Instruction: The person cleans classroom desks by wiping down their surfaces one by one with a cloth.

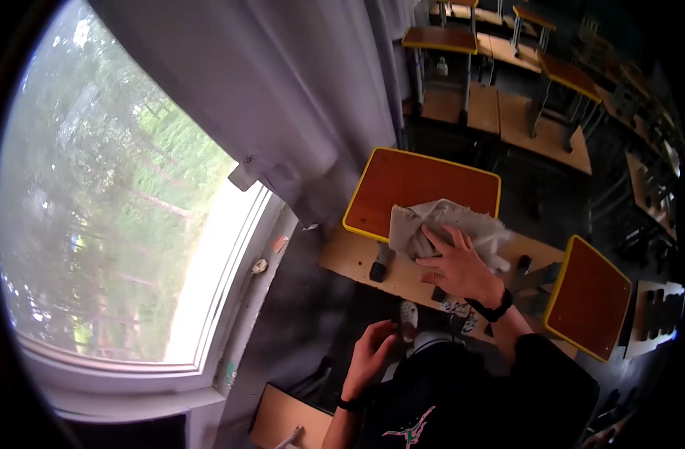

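Note:
My right hand (462,266), with a dark band at the wrist, is on a greyish-white cloth (473,222). Its fingers are spread over the bunched fabric and appear to hold it. The cloth lies on the near edge of a reddish-brown stool top (413,179) with yellow edging, and part of it hangs past that edge. Lower down, my left hand (370,352) is in front of my body, away from the stool. Its fingers are loosely bent, the thumb stands apart, and nothing shows in it.
The stool's black-footed leg rests on a tan desktop (346,254). At right is another yellow-edged stool top (593,299), tilted in view. A grey curtain (283,97) hangs beside the window (111,209) on the left. Behind are more desks bearing stools (440,39).

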Demonstrator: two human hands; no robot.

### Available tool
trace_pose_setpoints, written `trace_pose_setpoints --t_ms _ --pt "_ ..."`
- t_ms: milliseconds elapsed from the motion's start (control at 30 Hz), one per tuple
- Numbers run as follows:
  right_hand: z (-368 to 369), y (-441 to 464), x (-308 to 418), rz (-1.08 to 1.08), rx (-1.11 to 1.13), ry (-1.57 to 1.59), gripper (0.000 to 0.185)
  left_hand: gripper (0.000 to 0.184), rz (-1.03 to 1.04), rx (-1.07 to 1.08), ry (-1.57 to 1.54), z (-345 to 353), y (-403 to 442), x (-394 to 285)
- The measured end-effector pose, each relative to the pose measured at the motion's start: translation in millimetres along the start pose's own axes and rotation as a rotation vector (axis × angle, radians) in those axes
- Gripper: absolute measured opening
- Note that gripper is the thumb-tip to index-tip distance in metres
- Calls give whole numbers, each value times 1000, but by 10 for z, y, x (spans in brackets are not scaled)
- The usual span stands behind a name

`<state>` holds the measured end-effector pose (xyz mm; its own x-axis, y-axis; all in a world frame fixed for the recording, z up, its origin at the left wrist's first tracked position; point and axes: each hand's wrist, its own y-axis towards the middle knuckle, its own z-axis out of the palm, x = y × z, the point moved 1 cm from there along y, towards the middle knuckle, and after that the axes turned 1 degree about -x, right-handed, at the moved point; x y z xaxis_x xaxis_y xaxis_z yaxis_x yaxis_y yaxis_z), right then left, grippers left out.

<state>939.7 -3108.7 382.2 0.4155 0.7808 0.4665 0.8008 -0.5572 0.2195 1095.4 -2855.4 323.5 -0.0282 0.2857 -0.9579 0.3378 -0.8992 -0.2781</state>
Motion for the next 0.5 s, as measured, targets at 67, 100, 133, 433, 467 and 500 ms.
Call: trace_pose_setpoints --t_ms 67,100,133,433,467,500 --pt "-48 80 60 -4 -6 -6 32 35 -27 9 87 -168 182 -155" --pt "-108 98 99 -12 -24 -47 30 35 -63 35 123 -263 287 -207" --pt "-172 110 125 11 -18 -28 33 34 -45 26 172 -338 384 -258" --pt "-184 -21 -195 236 -199 416 40 25 266 -256 320 -557 1521 -449" --pt "-160 -56 -186 272 -223 339 39 23 321 -324 319 -572 1638 -471" --pt "-178 -93 -168 291 -240 324 39 22 375 -397 315 -574 1740 -490"
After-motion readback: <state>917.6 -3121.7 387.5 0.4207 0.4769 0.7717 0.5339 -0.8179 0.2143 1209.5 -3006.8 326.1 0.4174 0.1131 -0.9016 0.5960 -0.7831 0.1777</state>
